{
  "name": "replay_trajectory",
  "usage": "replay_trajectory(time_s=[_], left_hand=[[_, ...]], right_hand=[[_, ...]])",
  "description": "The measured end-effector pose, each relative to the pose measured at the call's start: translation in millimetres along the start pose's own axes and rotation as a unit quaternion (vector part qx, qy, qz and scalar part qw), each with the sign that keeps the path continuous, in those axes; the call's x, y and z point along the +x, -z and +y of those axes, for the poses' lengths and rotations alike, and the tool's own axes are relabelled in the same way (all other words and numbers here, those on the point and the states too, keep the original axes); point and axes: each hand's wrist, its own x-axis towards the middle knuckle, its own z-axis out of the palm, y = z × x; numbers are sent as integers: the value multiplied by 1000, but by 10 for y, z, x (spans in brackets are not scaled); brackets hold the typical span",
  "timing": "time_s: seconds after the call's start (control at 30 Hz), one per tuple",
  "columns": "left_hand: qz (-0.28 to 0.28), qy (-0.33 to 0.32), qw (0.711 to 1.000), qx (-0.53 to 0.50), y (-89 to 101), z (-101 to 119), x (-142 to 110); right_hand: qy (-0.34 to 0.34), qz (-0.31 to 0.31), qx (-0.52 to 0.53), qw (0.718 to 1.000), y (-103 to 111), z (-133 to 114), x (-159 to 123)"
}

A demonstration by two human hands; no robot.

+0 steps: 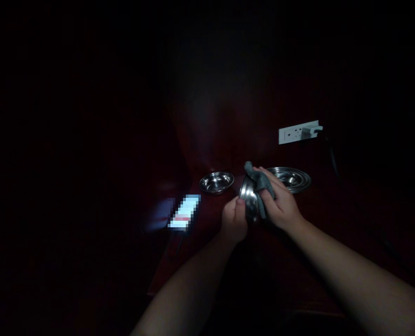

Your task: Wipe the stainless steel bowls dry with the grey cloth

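My left hand grips a shiny steel bowl by its near left side, thumb on the metal. The bowl is tipped on its side above the table. My right hand is closed round a grey-green cloth and presses it against the bowl's right side. Part of the cloth sticks up past the fingers. A second steel bowl sits upright on the table, beyond my left hand. Behind my right hand lie steel plates, partly hidden by it; how many are stacked cannot be made out.
A lit phone with a blurred-out screen lies at the table's left, a thin cable by it. On the wall at the back right is a white socket panel with a plug and dark cord. The dark red table fades into deep shadow.
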Motion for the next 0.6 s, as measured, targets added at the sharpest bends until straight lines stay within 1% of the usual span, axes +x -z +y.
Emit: replay_trajectory(time_s=[0.17,0.27,0.37,0.43,0.47,0.57,0.6], left_hand=[[17,-3,1000,-3,24,-7,1],[35,-15,999,-1,29,-13,-3],[59,-14,998,-15,19,-23,4],[96,-8,995,-24,15,-21,25],[125,-5,992,-23,17,-16,41],[226,-1,974,-21,35,8,105],[250,1,968,-24,43,14,128]], right_hand=[[-80,19,3,997,-33,65,4],[-143,34,7,989,-59,99,-11],[-204,29,20,978,-95,134,-43],[-227,17,30,973,-124,153,-67],[-233,7,36,972,-138,157,-77],[-227,-37,68,971,-171,147,-99],[-220,-55,81,970,-178,135,-105]])
